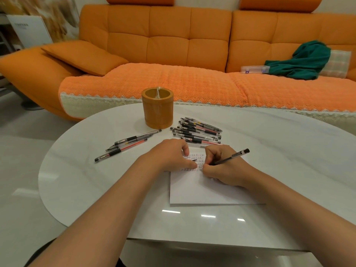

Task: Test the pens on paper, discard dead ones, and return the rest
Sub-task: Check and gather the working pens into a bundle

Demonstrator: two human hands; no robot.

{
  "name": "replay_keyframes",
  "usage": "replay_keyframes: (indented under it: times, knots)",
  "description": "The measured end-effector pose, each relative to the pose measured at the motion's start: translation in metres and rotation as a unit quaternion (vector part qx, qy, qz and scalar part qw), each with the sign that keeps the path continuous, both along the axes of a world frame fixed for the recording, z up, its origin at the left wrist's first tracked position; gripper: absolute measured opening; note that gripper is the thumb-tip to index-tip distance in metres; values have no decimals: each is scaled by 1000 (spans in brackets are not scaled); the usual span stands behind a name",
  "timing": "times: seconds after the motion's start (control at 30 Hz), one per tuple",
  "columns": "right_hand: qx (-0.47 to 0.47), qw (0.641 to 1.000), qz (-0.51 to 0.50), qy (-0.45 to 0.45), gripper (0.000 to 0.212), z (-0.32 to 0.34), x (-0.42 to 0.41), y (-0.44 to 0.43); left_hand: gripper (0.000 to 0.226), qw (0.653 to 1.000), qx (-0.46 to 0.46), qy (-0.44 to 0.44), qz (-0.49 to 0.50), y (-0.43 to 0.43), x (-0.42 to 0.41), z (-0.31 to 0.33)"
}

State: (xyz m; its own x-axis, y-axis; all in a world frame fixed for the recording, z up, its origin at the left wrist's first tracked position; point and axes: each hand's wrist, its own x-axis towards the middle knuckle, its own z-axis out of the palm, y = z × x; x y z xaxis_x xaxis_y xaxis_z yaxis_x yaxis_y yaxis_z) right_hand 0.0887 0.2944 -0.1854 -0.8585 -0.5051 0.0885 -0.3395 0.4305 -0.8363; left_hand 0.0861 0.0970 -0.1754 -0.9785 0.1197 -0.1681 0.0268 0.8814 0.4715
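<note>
Our forearms reach in from six o'clock over the white table to the sheet of paper. Our right hand grips a black pen in a writing hold, its tip down at the paper and its back end pointing to two o'clock. Our left hand lies knuckles up on the sheet at the pen's nine o'clock, fingers bent; whether it pinches anything we cannot tell.

Rows of small red and black marks fill the paper's far part, so we judge that a good many pens are already tested. At twelve o'clock from the hands lies a big pile of pens; at ten o'clock a small group of four pens lies apart. Which heap is tried and which waits, we cannot tell. Beyond both, at eleven o'clock, stands the yellow pen holder. It seems to hold no pens, so we judge that returning the good ones is not yet done.
</note>
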Motion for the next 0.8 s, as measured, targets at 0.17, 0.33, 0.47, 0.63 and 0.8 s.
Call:
replay_keyframes:
  times: [0.17, 0.33, 0.47, 0.63, 0.8]
  knots:
    - [-2, 1000, 3, 7, 17, 0, 1, -1, 40, 1000, 4, 3, 0, -1, -1, 1]
    - [-4, 1000, 17, -4, 18, 0, 0, 0, 40, 1000, 4, 2, -1, -1, 0, 0]
    - [-5, 1000, 17, 0, 18, -2, -1, -1, 39, 1000, 5, 2, 4, -1, -1, 1]
    - [-13, 1000, 13, 2, 21, -2, 0, 0, 38, 1000, 1, 7, 1, 0, 2, 1]
    - [-125, 988, -62, -64, 14, 0, -2, 3, 37, 1000, 6, 10, -4, -2, 4, 3]
